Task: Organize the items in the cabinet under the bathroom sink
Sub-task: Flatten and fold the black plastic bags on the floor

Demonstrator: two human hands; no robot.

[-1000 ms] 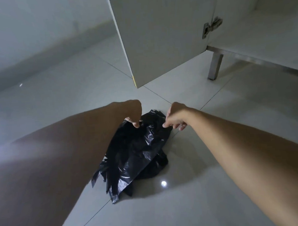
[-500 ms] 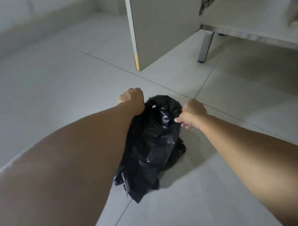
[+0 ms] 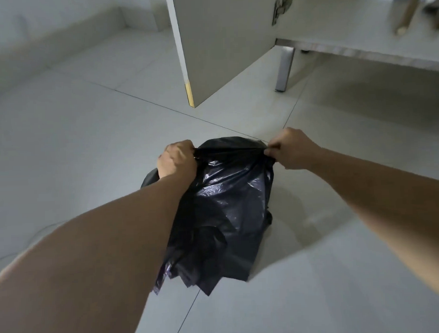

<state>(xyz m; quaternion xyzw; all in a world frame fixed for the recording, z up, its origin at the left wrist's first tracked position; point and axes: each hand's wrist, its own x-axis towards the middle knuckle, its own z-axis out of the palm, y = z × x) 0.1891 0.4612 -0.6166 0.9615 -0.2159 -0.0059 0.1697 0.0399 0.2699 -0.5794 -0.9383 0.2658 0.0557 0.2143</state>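
The black plastic bag (image 3: 229,203) is hanging over the tiled floor (image 3: 76,146), its mouth now being stretched taut where a second ago it was bunched. The left hand (image 3: 176,159) and right hand (image 3: 291,149) are each pinching a rim corner, likely opening it for sorting items from the cabinet (image 3: 358,37). No readable writing is showing.

Dim cool light, soft shadows, blurred corners, wide-angle bending

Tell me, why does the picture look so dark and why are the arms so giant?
Head view: the room is dim, so the black bag shows only a few shiny patches; the wide lens stretches whatever is near, so the forearms look huge beside the left hand and right hand; the top right corner is blurred.
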